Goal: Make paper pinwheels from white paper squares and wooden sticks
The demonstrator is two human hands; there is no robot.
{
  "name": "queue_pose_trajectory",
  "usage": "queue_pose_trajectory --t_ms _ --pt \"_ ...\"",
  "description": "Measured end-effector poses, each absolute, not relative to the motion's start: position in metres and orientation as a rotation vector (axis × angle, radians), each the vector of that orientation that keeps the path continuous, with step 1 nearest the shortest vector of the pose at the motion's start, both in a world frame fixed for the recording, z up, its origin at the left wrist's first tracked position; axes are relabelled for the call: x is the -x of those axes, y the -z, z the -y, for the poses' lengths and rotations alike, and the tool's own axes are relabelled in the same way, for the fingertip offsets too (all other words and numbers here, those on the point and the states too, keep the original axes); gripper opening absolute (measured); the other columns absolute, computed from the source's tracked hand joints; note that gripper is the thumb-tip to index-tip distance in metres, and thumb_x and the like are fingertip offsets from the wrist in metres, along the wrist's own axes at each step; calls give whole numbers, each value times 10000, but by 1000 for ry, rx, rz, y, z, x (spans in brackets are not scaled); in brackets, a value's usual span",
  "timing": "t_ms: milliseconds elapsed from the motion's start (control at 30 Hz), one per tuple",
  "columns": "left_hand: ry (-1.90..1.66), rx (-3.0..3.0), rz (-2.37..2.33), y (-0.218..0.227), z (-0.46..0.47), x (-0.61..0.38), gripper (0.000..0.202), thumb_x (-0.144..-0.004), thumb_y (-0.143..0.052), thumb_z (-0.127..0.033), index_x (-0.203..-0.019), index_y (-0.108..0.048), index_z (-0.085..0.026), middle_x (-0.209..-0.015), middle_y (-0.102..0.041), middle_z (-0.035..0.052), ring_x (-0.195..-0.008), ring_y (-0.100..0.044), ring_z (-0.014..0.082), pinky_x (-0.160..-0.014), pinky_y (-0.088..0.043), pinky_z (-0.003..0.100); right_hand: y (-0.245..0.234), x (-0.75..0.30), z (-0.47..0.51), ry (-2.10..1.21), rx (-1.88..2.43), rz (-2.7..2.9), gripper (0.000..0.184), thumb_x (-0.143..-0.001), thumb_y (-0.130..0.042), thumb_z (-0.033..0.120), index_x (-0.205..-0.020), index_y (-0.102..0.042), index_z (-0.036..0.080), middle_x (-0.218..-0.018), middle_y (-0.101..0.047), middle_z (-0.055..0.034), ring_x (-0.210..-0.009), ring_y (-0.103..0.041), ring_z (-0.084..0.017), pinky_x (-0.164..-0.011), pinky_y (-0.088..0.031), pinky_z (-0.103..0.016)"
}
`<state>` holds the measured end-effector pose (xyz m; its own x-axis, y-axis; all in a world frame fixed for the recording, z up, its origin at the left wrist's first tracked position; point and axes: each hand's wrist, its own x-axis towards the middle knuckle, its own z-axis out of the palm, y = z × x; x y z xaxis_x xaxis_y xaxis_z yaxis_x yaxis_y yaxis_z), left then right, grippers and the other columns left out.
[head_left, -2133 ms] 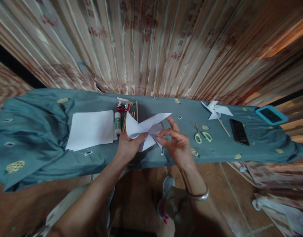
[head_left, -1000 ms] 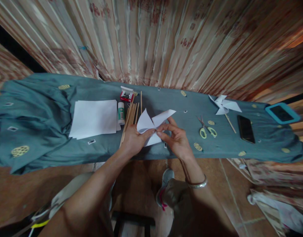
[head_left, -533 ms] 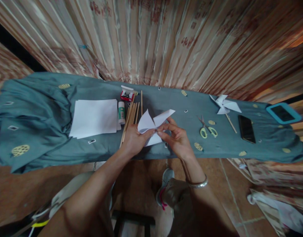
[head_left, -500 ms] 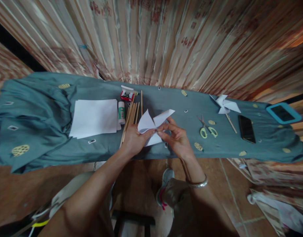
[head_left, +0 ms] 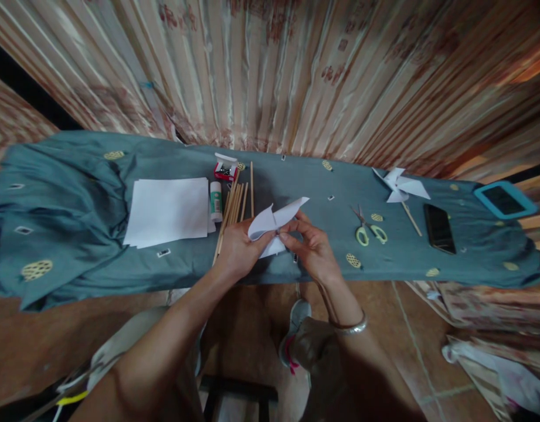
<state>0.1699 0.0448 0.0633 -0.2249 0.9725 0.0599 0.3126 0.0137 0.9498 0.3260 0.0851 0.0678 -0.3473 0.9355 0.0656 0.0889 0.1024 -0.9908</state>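
Note:
A white paper pinwheel with curved blades is held between both hands over the front of the cloth-covered table. My left hand grips its left side, the thumb pressed near the centre. On the right, my right hand pinches at the middle with thumb and forefinger; whatever small thing may be between those fingertips is too small to make out. Several wooden sticks lie just beyond my left hand. A glue stick and an open red box of small metal pieces are beside them.
A stack of white paper lies to the left on the green cloth. To the right are scissors, a finished-looking pinwheel on a stick, a black phone and a blue-framed device. A curtain hangs behind.
The pinwheel's upper left blade has curled over toward the centre and its tip sits lower. Both hands stay at the paper's middle with only slight movement.

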Motion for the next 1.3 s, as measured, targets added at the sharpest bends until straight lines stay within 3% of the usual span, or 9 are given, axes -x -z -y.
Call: queue_pose_trajectory --t_ms 233,433,733,967,1167,1300 --pt "-1201 -1490 -1685 -62 -44 -168 225 -786 -601 -330 -797 -713 -135 -728 -712 55 -652 -639 166 -548 -446 230 -64 -321 -83 -1328 994 1603 103 -768 -684 332 -756 -650 235 -1217 -584 -32 -1152 -541 -216 -1079 -325 -409" --pt "-1180 -1478 -1686 -65 -44 -167 242 -780 -599 -325 -855 -727 -134 -810 -742 68 -721 -676 190 -632 -491 249 -63 -318 -81 -1342 994 1561 77 -770 -664 299 -745 -626 237 -1147 -599 -31 -1157 -521 -212 -1067 -326 -391" --pt "-1152 -1455 -1624 -66 -40 -165 351 -766 -609 -407 -939 -726 -126 -894 -758 102 -794 -701 238 -690 -526 298 -60 -317 -78 -1373 1022 1505 100 -773 -663 318 -765 -620 228 -1250 -562 -29 -1136 -539 -212 -1012 -374 -364" --pt "-1169 -1371 -1639 -64 -42 -165 311 -739 -632 -404 -850 -726 -128 -791 -757 95 -740 -702 239 -696 -535 320 -60 -316 -77 -1361 1002 1473 69 -768 -670 283 -771 -626 230 -1025 -600 -20 -1040 -557 -196 -981 -396 -361" --pt "-1213 -1254 -1547 -65 -40 -166 292 -730 -661 -388 -864 -733 -138 -826 -761 72 -756 -699 224 -698 -545 302 -58 -314 -75 -1247 1093 1389 179 -708 -737 314 -814 -621 229 -1242 -586 -48 -1232 -493 -233 -1081 -334 -415" --pt "-1217 -1199 -1506 -64 -40 -166 302 -735 -669 -395 -883 -738 -142 -858 -764 68 -790 -701 221 -721 -551 297 -56 -314 -74 -1177 1182 1325 432 -646 -787 342 -1017 -602 219 -1418 -470 -98 -1303 -444 -256 -1137 -274 -457"
